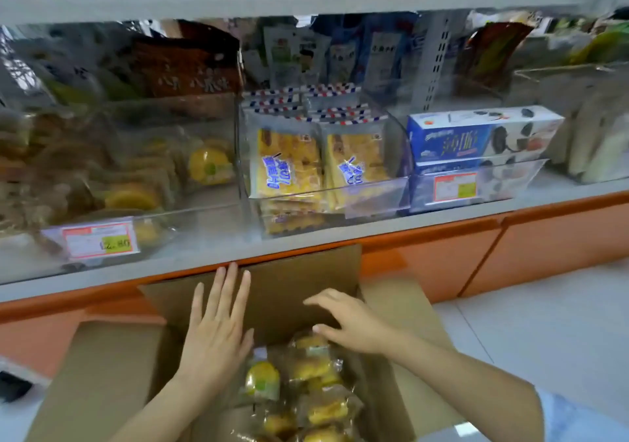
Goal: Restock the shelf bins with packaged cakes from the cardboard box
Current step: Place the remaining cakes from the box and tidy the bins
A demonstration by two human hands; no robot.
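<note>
An open cardboard box (pixel 102 366) stands on the floor below the shelf, its far flap upright. Several clear-wrapped yellow cakes (pixel 313 383) lie inside it. My left hand (pixel 218 332) is flat with straight fingers over the box's far flap. My right hand (pixel 347 322) hovers over the box with relaxed fingers, its thumb touching the topmost cake wrapper. On the shelf at left, a clear bin (pixel 163 210) holds the same yellow cakes (pixel 209 166) behind a price tag.
A middle clear bin (pixel 374 193) holds yellow snack packs with striped tops. Blue-and-white cookie boxes (pixel 476 135) fill the bin to its right. The shelf has a grey edge (pixel 306 254) and an orange base (pixel 442 264). White floor tiles lie at right.
</note>
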